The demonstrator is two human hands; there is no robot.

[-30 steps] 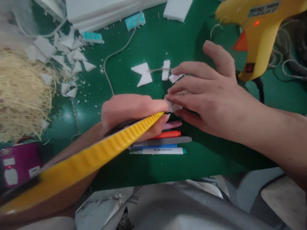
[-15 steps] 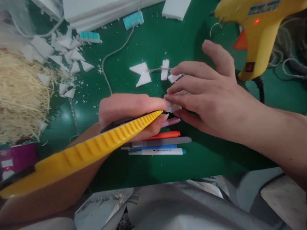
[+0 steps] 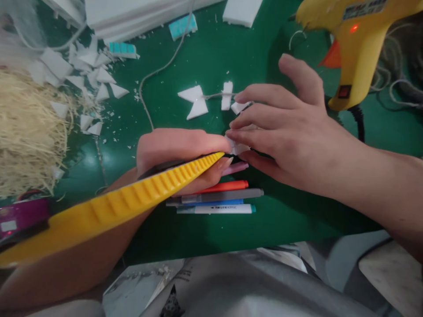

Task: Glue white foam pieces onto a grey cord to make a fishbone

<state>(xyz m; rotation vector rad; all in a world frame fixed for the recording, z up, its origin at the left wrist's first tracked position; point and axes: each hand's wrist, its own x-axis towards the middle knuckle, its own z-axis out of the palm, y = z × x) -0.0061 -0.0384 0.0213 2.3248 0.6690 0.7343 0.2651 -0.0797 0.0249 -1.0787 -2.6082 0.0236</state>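
My left hand (image 3: 181,145) is wrapped round a yellow utility knife (image 3: 132,198) with a ribbed edge. The knife slants up from the lower left, and its blade cannot be made out. Its narrow front end is beside a small white foam piece (image 3: 238,149). Thumb and fingertips of my right hand (image 3: 291,123) grip this piece and partly cover it, while the little finger is raised. Just beyond the fingers, a thin cord joins a fish-tail-shaped foam piece (image 3: 195,101) and a small foam bar (image 3: 227,95). Another foam bit (image 3: 238,107) is partly under my right fingers.
Several markers (image 3: 224,208) lie below my hands on the green table (image 3: 264,237). A yellow glue gun (image 3: 358,53) with a lit red light stands at upper right. Foam scraps (image 3: 89,66) and straw-like shreds (image 3: 29,132) cover the left side. Large white foam (image 3: 139,17) lies at the back.
The knife's rear end has shifted slightly at the lower left. Both hands and the foam pieces are almost where they were.
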